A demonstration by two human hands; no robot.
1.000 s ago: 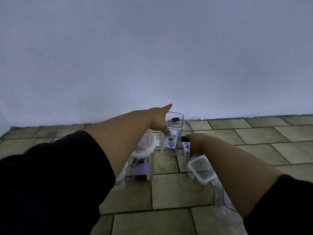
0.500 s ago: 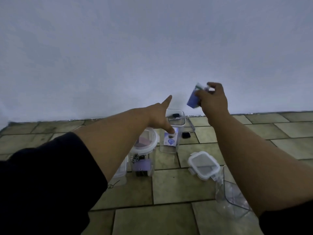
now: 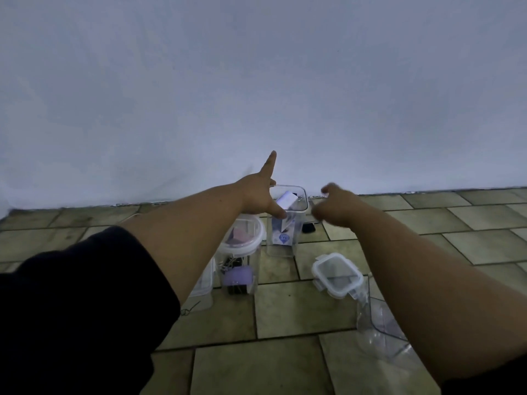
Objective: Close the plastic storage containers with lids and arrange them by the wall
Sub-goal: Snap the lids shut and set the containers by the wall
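Note:
A tall clear square container (image 3: 282, 243) stands open near the wall, with a white and purple packet (image 3: 286, 200) leaning inside its mouth. My left hand (image 3: 259, 193) holds its left rim, thumb on the front edge and index finger pointing up. Just right of the container's mouth, my right hand (image 3: 333, 206) is blurred and holds nothing, its fingers loosely curled. A round-lidded container (image 3: 242, 238) with binder clips and a purple item stands to the left. A loose square lid with a white rim (image 3: 336, 273) lies on the tiles.
An empty clear container (image 3: 382, 323) stands at the lower right, partly behind my right forearm. A low clear box (image 3: 204, 290) sits behind my left arm. A small black object (image 3: 308, 228) lies by the tall container. The white wall (image 3: 256, 95) meets the tiled floor (image 3: 285, 309) just beyond.
My right hand picked a packet up off the floor, raised it over the tall container and let it go inside; the hand has come down empty. My left hand stayed on the rim.

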